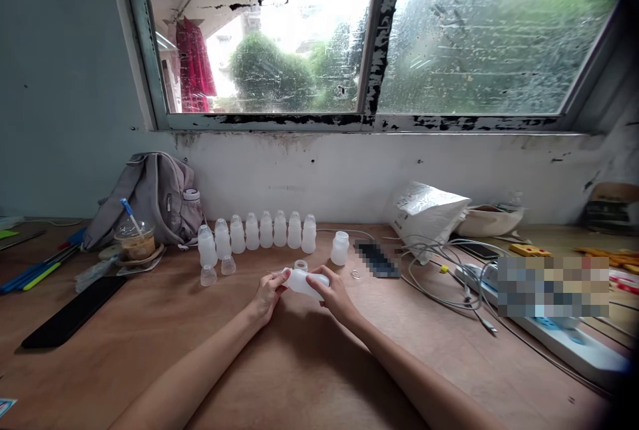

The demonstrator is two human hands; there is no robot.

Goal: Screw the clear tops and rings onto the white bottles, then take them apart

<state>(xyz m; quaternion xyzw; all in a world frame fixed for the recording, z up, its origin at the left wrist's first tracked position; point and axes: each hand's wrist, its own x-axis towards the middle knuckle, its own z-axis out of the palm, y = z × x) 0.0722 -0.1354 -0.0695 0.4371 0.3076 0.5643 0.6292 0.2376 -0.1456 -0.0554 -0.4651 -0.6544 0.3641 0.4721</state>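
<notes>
A frosted white plastic bottle (302,285) lies nearly sideways between my hands, just above the table. My left hand (269,297) is closed on its left end, thumb on top. Around its right end wraps my right hand (337,293). Just behind the bottle is a small translucent cap (301,265), partly hidden by it. An uncapped frosted bottle (340,249) stands upright to the right, with a thin ring (355,275) lying near it. Several capped bottles (266,230) stand in a row at the back left. Two clear caps, a left one (208,275) and a right one (228,265), sit before that row.
On the left are a grey backpack (162,200), an iced drink cup (136,240) and a long black object (74,313). To the right lie a blurred phone-like slab (378,259), tangled cables (424,283), a white bag (426,214) and a power strip (564,337).
</notes>
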